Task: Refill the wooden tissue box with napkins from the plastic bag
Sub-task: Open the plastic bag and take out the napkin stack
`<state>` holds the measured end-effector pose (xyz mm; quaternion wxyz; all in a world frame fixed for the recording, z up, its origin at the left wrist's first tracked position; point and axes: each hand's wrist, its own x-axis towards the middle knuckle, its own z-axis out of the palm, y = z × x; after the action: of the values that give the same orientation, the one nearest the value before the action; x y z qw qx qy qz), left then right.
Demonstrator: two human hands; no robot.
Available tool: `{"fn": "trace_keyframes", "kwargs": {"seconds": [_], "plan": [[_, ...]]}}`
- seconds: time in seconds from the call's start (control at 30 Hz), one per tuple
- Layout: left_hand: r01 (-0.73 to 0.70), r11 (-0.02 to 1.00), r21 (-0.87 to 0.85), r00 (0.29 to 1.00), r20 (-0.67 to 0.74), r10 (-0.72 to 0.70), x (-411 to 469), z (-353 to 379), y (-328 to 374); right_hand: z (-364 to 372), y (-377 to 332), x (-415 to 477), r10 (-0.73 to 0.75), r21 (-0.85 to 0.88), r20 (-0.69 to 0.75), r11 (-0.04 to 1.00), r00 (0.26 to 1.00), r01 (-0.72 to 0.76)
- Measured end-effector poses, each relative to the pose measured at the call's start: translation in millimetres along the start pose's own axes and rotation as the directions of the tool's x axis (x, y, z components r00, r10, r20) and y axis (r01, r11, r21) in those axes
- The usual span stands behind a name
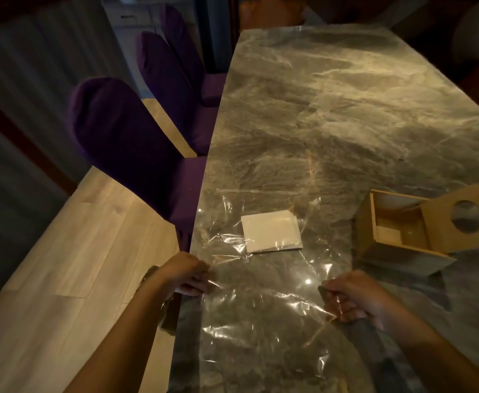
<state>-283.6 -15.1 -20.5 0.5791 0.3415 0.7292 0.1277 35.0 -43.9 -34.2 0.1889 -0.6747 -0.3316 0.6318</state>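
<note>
A clear plastic bag [261,302] lies flat on the marble table [332,109], stretched toward me. Inside its far end sits a small stack of white napkins [271,233]. My left hand [188,275] pinches the bag's left edge near the table's side. My right hand [357,299] grips the bag's right edge. To the right stands the wooden tissue box [394,236], open on top and hollow inside. Its lid [465,219], with a round hole, leans tilted on the box's right side.
Three purple upholstered chairs [125,143] line the table's left side, the nearest close to my left hand. Light wooden floor [76,265] runs below them. The table's left edge passes right under my left hand.
</note>
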Motion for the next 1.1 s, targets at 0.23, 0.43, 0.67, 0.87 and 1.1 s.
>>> {"fn": "trace_keyframes", "kwargs": {"seconds": [0.23,0.43,0.67,0.87,1.1], "plan": [[-0.094,0.701,0.706,0.813,-0.352,0.463,-7.7,31.1,3.1,-2.0,-17.9,3.2,-0.297,-0.699,-0.212,0.712,0.931,0.068],[-0.231,0.530,0.816,0.750,-0.198,0.631,-18.6,87.9,-7.5,10.7,-32.3,7.6,-0.676,-0.835,0.013,0.399,0.736,0.380],[-0.233,0.377,0.896,0.873,0.021,0.488,-15.8,106.3,-23.8,19.9,-20.4,34.5,-0.553,-0.923,0.134,0.233,0.822,0.307],[-0.209,0.350,0.913,0.915,0.056,0.400,-4.3,54.5,-9.7,41.7,14.7,18.5,-0.743,-0.953,0.187,0.022,0.643,0.303],[-0.162,0.298,0.941,0.938,0.053,0.342,1.0,37.4,10.2,76.3,45.0,-5.9,-0.768,-0.950,0.283,-0.141,0.574,0.280]]}}
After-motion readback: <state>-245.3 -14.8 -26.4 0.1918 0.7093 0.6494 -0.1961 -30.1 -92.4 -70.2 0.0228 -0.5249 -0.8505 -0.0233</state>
